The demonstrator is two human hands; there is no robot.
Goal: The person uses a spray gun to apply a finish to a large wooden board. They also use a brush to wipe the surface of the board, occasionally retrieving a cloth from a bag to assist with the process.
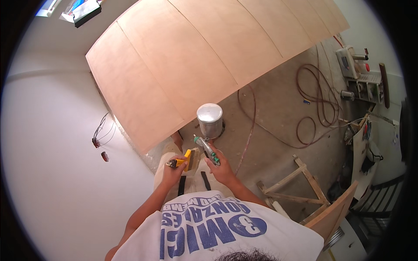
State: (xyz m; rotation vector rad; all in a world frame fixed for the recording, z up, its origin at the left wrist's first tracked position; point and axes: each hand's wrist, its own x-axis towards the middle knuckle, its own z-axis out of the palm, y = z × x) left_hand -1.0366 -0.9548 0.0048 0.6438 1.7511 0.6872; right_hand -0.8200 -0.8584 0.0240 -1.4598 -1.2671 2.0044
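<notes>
My right hand (221, 166) is wrapped around a spray gun (206, 148) with a silver body and green fittings. Its nozzle end points up and to the left, away from me. Just beyond the gun stands a silver lidded metal cup (210, 115), which appears joined to it, though the joint is hard to see. In my left hand (173, 170) is a yellow-and-black handled tool (187, 159) with a flat greyish part facing right; its exact kind is unclear. Both hands are close together in front of my legs. Ahead lies a large, pale wooden panel (191, 52) with long grooves.
A dark red hose (314, 87) coils on the concrete floor (278, 117) to the right. Nearby lies a wooden frame (305, 178), with a smaller wooden panel (337, 206) beside it. Loose wires (101, 134) stick out of the white wall (52, 182). Shelving (368, 88) lines the right side.
</notes>
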